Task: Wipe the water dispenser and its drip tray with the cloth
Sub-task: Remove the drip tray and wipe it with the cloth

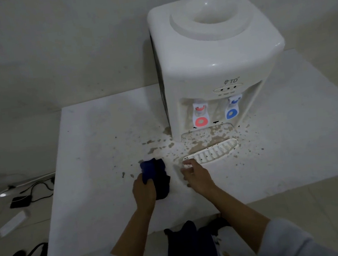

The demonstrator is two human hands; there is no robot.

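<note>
While the left hand (pixel 143 192) grips a bunched dark blue cloth (pixel 156 176) on the tabletop (pixel 92 138), the right hand (pixel 196 177) reaches with loosely curled fingers to the near left end of the drip tray (pixel 212 151); its fingertips look to be touching or pinching that end, though I cannot tell for sure. From the head view, the tray lies pulled out, slanted, just in front of the water dispenser (pixel 214 57), which stands on the far right part of the tabletop. Brown splashes cover the tray's empty slot, the recess behind the red tap (pixel 199 115) and blue tap (pixel 231 107), and the tabletop around them. The cloth sits just left of the tray, near but apart from it.

The step in hand seems to be steadying the tray so the cloth can go over it. Doing it well likely means holding the tray firmly by its end, opening the cloth to a clean flat face, and wiping along the slats, not across them, so grime is not pushed into the gaps. The stained recess and taps would follow.
</note>
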